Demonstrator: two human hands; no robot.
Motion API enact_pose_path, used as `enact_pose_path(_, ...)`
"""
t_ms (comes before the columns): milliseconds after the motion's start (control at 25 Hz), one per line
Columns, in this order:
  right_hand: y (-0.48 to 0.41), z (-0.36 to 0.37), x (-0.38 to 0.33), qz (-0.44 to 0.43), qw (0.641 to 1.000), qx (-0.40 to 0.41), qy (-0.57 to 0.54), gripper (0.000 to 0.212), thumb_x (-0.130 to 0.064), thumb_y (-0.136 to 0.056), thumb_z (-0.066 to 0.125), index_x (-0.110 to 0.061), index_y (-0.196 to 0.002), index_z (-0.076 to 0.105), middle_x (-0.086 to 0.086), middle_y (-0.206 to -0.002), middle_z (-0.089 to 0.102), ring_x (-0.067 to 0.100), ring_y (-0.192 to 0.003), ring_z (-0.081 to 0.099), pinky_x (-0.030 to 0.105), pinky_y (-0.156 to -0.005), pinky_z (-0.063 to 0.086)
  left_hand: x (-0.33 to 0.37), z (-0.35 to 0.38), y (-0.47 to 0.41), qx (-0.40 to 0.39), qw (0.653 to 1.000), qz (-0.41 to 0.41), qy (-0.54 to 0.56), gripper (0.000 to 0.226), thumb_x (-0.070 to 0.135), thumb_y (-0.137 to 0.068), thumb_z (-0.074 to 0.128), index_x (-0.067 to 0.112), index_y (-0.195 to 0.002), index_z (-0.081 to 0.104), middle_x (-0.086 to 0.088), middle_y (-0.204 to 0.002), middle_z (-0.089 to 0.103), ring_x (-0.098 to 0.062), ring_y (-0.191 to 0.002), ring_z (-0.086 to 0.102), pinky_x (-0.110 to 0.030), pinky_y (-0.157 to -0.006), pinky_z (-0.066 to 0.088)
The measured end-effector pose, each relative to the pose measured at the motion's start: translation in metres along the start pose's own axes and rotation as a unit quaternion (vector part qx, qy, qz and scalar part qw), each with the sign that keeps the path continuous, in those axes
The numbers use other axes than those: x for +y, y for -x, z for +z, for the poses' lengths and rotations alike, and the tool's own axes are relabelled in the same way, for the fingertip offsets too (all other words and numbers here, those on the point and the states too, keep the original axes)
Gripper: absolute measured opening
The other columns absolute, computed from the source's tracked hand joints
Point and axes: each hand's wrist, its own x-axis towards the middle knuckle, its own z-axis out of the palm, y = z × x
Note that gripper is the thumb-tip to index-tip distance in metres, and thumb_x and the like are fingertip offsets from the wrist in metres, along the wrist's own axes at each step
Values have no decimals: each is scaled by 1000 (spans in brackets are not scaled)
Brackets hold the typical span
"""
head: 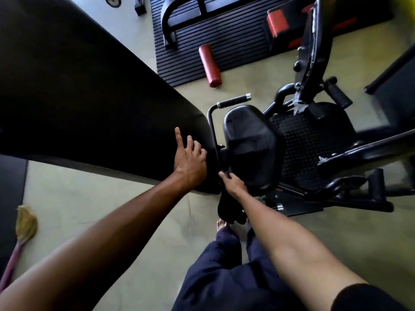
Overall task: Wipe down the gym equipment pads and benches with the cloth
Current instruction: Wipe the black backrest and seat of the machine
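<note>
Black cloth [229, 209] gripped in right hand [233, 184], hanging below the wrist, not pressed to any pad. Left hand [190, 159] spread and loose, forefinger out, resting on end of long bench pad [89, 97]. Seat pad [249, 144] just beyond right hand's knuckles. Probably mid-task: no wiping contact now, no visible sign of which pads done. Count: one cloth, two hands, two near pads, one red roller [210, 65], one broom [22, 230].
</note>
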Motion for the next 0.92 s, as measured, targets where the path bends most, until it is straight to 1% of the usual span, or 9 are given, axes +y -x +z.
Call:
enact_pose_path(80,14,-16,1,4,1000,18,11,77,-82,-91,34,-26,-139,57,14,-142,59,39,-129,55,43,-108,42,3,-1,-1,14,999,2,52,54,42,-105,26,16,-151,38,-16,-160,32,-42,-152,16,-77,-111,-10)
enact_pose_path(160,33,-30,0,-7,998,47,31,92,-95,-79,26,-28,-134,59,15,-139,60,39,-128,55,46,-108,42,7,-2,-2,17,995,12,98,51,41,-103,32,17,-146,44,-13,-153,40,-40,-148,23,-74,-114,-5)
enact_pose_path(240,57,-45,-5,-27,993,77,81,99,-101,-71,29,-30,-133,58,14,-139,59,39,-127,56,48,-107,42,12,-2,-5,14,990,21,136,52,44,-101,37,18,-146,45,-12,-151,43,-38,-144,29,-71,-117,2)
enact_pose_path(400,103,-65,-5,-27,979,132,153,104,-96,-67,52,-31,-148,46,10,-145,51,39,-131,52,48,-106,43,25,1,-7,11,977,60,206,51,41,-98,44,21,-145,46,-10,-150,45,-36,-139,38,-64,-116,19)
enact_pose_path(520,136,-67,9,6,973,165,159,110,-98,-63,53,-32,-151,43,8,-147,49,38,-132,52,48,-106,43,37,4,-7,0,966,96,242,47,37,-97,46,22,-141,48,-9,-150,45,-35,-139,39,-59,-112,29)
enact_pose_path(600,160,-67,16,23,971,183,154,112,-99,-60,55,-34,-150,43,6,-147,48,37,-132,52,47,-106,43,45,3,-7,-15,957,119,264,47,33,-96,48,20,-140,48,-10,-150,45,-36,-140,38,-55,-110,31)
enact_pose_path(760,206,-64,43,70,966,222,115,121,-95,-50,66,-31,-149,41,6,-147,45,36,-133,51,48,-108,43,71,-5,2,-11,944,190,268,48,31,-98,40,19,-145,44,-10,-153,42,-37,-142,37,-53,-112,32)
enact_pose_path(840,223,-58,61,96,964,226,99,124,-86,-50,75,-27,-152,36,7,-149,40,35,-134,49,48,-107,44,86,-10,9,-1,938,226,265,50,35,-100,40,19,-147,43,-10,-155,41,-37,-142,36,-53,-111,31)
enact_pose_path(920,235,-50,76,112,959,245,93,115,-72,-56,84,-26,-151,36,6,-146,40,35,-132,51,47,-104,46,97,-13,16,10,932,255,258,51,37,-100,41,19,-148,42,-10,-155,41,-38,-142,37,-53,-111,32)
